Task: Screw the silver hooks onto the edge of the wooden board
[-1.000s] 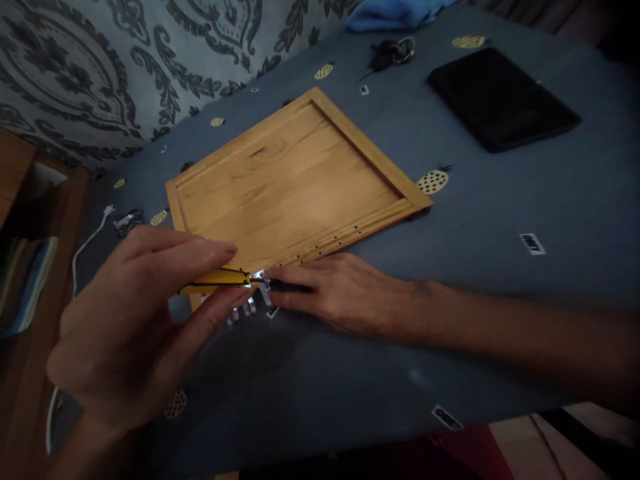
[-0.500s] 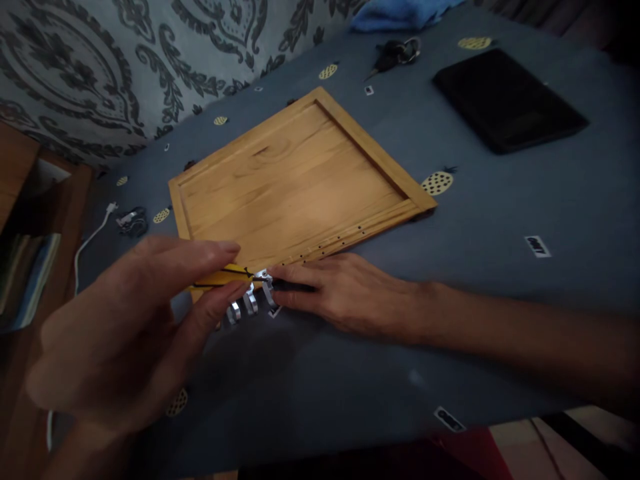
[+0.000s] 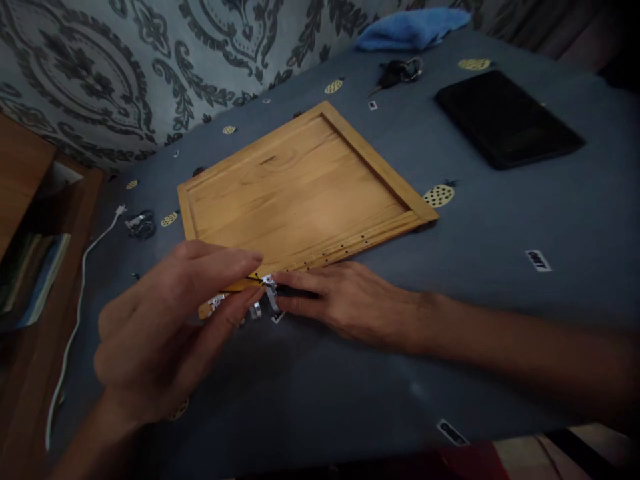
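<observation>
A wooden board point(image 3: 295, 193) with a raised rim lies on the grey-blue cloth. Small dark holes dot its near edge. My left hand point(image 3: 175, 320) pinches a yellow-and-black screwdriver point(image 3: 246, 283) between thumb and fingers, its tip at a silver metal hook point(image 3: 271, 291) on that edge. From the other side, the thumb and forefinger of my right hand point(image 3: 350, 303) close on the same hook. More silver hooks sit to the left along the edge, partly hidden behind my left hand.
A black tablet point(image 3: 507, 120) lies at the right, with keys point(image 3: 396, 72) and a blue cloth point(image 3: 415, 30) farther back. At the left are a white cable point(image 3: 83, 293), a coiled dark cord point(image 3: 141, 225) and a wooden shelf with books point(image 3: 35, 280). A patterned wall stands behind.
My left hand has shifted rightward and turned slightly with the screwdriver, staying at the same hook. The view has tilted a little, so the board appears lower. My right hand keeps its place.
</observation>
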Action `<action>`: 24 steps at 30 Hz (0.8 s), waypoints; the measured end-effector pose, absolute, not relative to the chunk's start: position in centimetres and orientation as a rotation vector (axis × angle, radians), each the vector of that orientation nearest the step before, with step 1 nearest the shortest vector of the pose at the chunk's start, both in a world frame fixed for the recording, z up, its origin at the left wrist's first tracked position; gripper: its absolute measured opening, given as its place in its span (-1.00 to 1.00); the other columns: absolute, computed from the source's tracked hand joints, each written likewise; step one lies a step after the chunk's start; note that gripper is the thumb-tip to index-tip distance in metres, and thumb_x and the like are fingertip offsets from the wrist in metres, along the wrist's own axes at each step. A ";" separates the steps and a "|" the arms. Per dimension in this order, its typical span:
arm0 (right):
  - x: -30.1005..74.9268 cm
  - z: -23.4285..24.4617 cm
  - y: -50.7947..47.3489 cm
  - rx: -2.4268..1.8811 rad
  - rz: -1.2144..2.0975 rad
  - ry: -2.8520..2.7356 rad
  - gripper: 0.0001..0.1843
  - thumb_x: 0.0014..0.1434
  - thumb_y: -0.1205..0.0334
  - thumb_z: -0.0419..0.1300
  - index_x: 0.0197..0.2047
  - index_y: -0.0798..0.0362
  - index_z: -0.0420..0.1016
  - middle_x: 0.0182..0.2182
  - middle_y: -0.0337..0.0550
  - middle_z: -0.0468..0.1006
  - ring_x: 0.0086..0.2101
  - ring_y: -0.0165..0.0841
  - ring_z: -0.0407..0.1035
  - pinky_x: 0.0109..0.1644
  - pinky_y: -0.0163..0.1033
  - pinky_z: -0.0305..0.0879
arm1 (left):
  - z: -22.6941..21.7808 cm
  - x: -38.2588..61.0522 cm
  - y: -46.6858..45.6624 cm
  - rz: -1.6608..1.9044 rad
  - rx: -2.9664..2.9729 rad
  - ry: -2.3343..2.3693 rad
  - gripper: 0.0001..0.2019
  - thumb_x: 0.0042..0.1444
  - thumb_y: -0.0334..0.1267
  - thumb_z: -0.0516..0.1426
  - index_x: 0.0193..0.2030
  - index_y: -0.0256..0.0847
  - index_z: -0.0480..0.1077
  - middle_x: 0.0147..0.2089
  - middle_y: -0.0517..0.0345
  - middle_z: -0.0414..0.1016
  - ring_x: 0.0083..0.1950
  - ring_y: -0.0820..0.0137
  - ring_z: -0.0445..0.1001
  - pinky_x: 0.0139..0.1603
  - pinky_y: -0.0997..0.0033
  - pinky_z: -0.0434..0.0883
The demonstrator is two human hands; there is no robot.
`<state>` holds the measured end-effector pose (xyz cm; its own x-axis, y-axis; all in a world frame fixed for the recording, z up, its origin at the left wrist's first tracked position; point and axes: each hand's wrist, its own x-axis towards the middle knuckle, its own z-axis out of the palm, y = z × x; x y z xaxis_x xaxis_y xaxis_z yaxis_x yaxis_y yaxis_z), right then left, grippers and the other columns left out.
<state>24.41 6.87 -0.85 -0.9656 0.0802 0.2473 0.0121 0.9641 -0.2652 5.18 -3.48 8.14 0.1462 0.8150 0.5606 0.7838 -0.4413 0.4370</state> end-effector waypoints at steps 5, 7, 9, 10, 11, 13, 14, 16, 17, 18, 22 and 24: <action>24.4 -1.2 6.8 -0.075 0.416 -2.839 -0.49 0.18 0.50 0.19 0.20 0.06 0.44 0.25 0.05 0.42 -0.17 -0.25 0.53 -0.21 -0.17 0.50 | 8.1 4.2 -3.4 1.122 2.360 1.622 -0.61 0.13 -0.49 0.27 0.07 -0.04 0.49 -0.13 0.28 0.63 -0.14 0.44 0.62 -0.13 0.44 0.60; 24.5 -1.3 6.8 -0.075 0.436 -2.813 -0.52 0.22 0.49 0.18 0.19 0.05 0.44 0.26 0.04 0.41 -0.14 -0.24 0.53 -0.16 -0.15 0.50 | 8.2 4.3 -3.6 1.094 2.303 1.683 -0.68 0.16 -0.44 0.27 0.02 -0.03 0.50 -0.13 0.29 0.64 -0.14 0.44 0.62 -0.10 0.43 0.59; 24.6 -1.3 6.8 -0.064 0.442 -2.788 -0.56 0.27 0.47 0.15 0.19 0.05 0.45 0.25 0.02 0.42 -0.14 -0.22 0.54 -0.16 -0.12 0.52 | 8.1 4.2 -3.7 1.097 2.273 1.688 -0.69 0.17 -0.43 0.26 0.03 -0.03 0.50 -0.11 0.28 0.64 -0.12 0.43 0.62 -0.06 0.41 0.57; 24.6 -1.3 6.7 -0.059 0.440 -2.781 -0.58 0.29 0.46 0.13 0.19 0.05 0.45 0.25 0.03 0.43 -0.14 -0.21 0.55 -0.18 -0.10 0.53 | 8.1 4.2 -3.8 1.103 2.279 1.676 -0.68 0.17 -0.44 0.26 0.04 -0.03 0.49 -0.10 0.28 0.64 -0.12 0.43 0.62 -0.05 0.40 0.56; 24.6 -1.2 6.7 -0.059 0.437 -2.780 -0.58 0.30 0.46 0.12 0.19 0.05 0.45 0.24 0.03 0.44 -0.14 -0.20 0.55 -0.19 -0.10 0.53 | 8.0 4.1 -3.8 1.110 2.288 1.665 -0.66 0.17 -0.44 0.27 0.05 -0.04 0.49 -0.10 0.28 0.64 -0.11 0.43 0.62 -0.05 0.40 0.55; 24.6 -1.1 6.7 -0.069 0.427 -2.793 -0.59 0.29 0.47 0.13 0.18 0.06 0.46 0.22 0.04 0.46 -0.16 -0.20 0.56 -0.22 -0.10 0.54 | 7.8 4.0 -3.8 1.119 2.293 1.658 -0.65 0.16 -0.44 0.28 0.06 -0.04 0.48 -0.09 0.28 0.64 -0.09 0.44 0.61 -0.04 0.41 0.54; 24.5 -1.0 6.7 -0.077 0.422 -2.803 -0.59 0.28 0.47 0.14 0.17 0.06 0.47 0.21 0.04 0.47 -0.17 -0.20 0.56 -0.24 -0.11 0.54 | 7.8 4.0 -3.8 1.116 2.300 1.658 -0.64 0.16 -0.44 0.28 0.07 -0.03 0.47 -0.09 0.29 0.63 -0.08 0.44 0.61 -0.03 0.42 0.54; 24.5 -0.9 6.6 -0.084 0.414 -2.816 -0.59 0.27 0.48 0.14 0.16 0.06 0.48 0.20 0.05 0.47 -0.17 -0.19 0.56 -0.24 -0.10 0.54 | 7.6 4.0 -3.7 1.118 2.336 1.654 -0.61 0.16 -0.46 0.28 0.10 -0.04 0.46 -0.06 0.29 0.63 -0.06 0.46 0.60 0.00 0.45 0.53; 24.5 -0.9 6.6 -0.078 0.411 -2.816 -0.58 0.28 0.48 0.14 0.17 0.06 0.48 0.21 0.04 0.47 -0.17 -0.18 0.56 -0.24 -0.09 0.55 | 7.6 4.1 -3.7 1.127 2.363 1.647 -0.59 0.16 -0.47 0.28 0.12 -0.05 0.45 -0.05 0.29 0.62 -0.06 0.48 0.59 0.01 0.48 0.52; 24.4 -0.9 6.6 -0.069 0.410 -2.811 -0.57 0.28 0.48 0.13 0.18 0.06 0.47 0.22 0.04 0.46 -0.17 -0.18 0.56 -0.23 -0.07 0.55 | 7.6 4.2 -3.7 1.139 2.393 1.641 -0.58 0.15 -0.48 0.28 0.13 -0.06 0.44 -0.04 0.29 0.62 -0.05 0.50 0.59 0.03 0.52 0.52; 24.4 -1.0 6.6 -0.078 0.399 -2.821 -0.53 0.24 0.49 0.15 0.20 0.04 0.45 0.24 0.04 0.43 -0.14 -0.19 0.55 -0.21 -0.10 0.54 | 7.9 4.4 -3.9 1.115 2.413 1.710 -0.59 0.17 -0.43 0.28 0.13 -0.03 0.43 -0.03 0.30 0.62 -0.05 0.47 0.59 0.02 0.51 0.53; 24.4 -1.1 6.6 -0.090 0.394 -2.837 -0.51 0.21 0.50 0.17 0.19 0.03 0.46 0.23 0.03 0.44 -0.14 -0.21 0.55 -0.21 -0.14 0.53 | 8.1 4.5 -4.0 1.044 2.398 1.788 -0.65 0.20 -0.40 0.26 0.10 -0.01 0.45 -0.02 0.33 0.63 -0.04 0.44 0.60 0.02 0.48 0.53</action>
<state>24.45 6.65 -1.07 -0.9602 0.0985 0.2614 0.0236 0.9610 -0.2754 4.48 -4.00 8.09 0.1460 0.8453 0.5140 0.8630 -0.3628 0.3515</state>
